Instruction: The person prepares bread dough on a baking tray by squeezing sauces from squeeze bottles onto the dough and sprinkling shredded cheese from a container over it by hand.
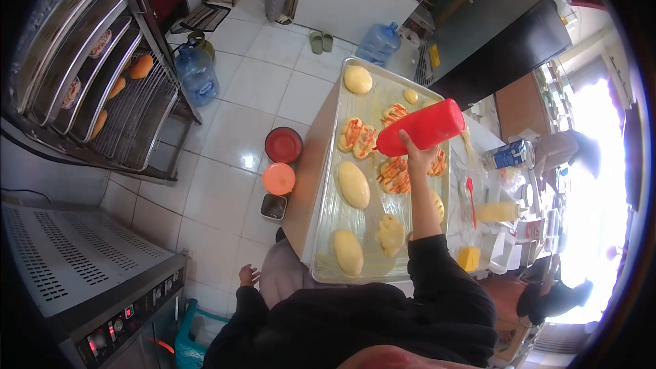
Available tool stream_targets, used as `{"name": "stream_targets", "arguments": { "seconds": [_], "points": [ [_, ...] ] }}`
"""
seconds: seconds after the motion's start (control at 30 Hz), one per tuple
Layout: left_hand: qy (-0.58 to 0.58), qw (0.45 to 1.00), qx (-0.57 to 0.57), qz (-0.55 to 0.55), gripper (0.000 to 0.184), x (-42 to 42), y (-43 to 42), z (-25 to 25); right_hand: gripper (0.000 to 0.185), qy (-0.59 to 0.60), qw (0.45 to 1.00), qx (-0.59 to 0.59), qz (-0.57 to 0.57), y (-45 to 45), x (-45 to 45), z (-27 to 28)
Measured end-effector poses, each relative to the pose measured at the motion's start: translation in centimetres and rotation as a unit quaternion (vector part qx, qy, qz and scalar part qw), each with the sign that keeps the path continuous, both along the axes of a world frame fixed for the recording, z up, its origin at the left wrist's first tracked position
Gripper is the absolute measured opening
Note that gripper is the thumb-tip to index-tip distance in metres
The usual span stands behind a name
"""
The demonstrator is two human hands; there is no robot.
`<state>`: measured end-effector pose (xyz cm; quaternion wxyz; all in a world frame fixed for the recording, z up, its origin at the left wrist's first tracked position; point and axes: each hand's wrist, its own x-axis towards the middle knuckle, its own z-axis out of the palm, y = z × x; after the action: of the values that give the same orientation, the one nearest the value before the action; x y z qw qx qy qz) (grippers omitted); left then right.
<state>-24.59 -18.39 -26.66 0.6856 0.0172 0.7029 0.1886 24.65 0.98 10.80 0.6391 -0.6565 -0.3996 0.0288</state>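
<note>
My right hand [421, 156] is wrapped round a red squeeze bottle [427, 126], tilted with its nozzle pointing down and left over a metal baking tray [320, 222]. Below the nozzle lies a shaped dough piece [357, 138] streaked with red sauce. More sauced dough pieces [394, 176] sit beside and partly behind the bottle. Plain oval dough pieces [353, 184] and a scalloped dough piece [391, 234] rest nearer to me on the tray. Down at my left side hangs my left hand [249, 275], fingers apart, holding nothing and away from the tray.
A rack [130, 113] with trays and baked buns stands at left, above an oven [116, 287]. Bowls [283, 144] and water jugs [196, 76] are on the tiled floor. Right of the tray, the counter holds a red spoon [471, 201] and a milk carton [509, 155].
</note>
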Motion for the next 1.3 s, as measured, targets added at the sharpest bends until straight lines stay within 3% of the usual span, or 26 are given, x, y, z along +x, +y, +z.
{"name": "stream_targets", "arguments": {
  "seconds": [1.3],
  "points": [
    [-0.007, 1.000, -0.024, -0.011, 0.040, -0.6, -0.7, -0.1, 0.043, 0.005, 1.000, -0.003, 0.031, 2.7, -1.0, 2.0]
  ]
}}
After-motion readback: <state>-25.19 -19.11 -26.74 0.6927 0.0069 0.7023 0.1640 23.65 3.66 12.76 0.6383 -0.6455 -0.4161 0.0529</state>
